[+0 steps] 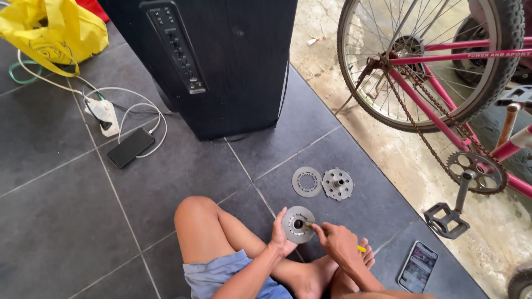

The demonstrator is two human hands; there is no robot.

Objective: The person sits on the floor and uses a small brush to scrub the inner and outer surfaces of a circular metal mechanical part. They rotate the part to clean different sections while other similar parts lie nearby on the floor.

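I sit cross-legged on dark floor tiles. My left hand [279,234] grips the edge of a round grey metal disc [294,228] with a hole at its centre, held upright just above my leg. My right hand [339,243] holds a thin tool with a yellow handle [361,248], its tip pressed into the disc's centre hole. Two more round metal parts lie on the tile ahead: a flat ring plate [306,181] and, touching it on the right, a hub piece with several holes [338,184].
A pink bicycle [443,105] with a rusty chain and black pedal [445,220] stands at right on concrete. A phone [418,266] lies by my right knee. A tall black speaker [221,61] stands ahead, with another phone [130,147] charging and a yellow bag [52,30] at left.
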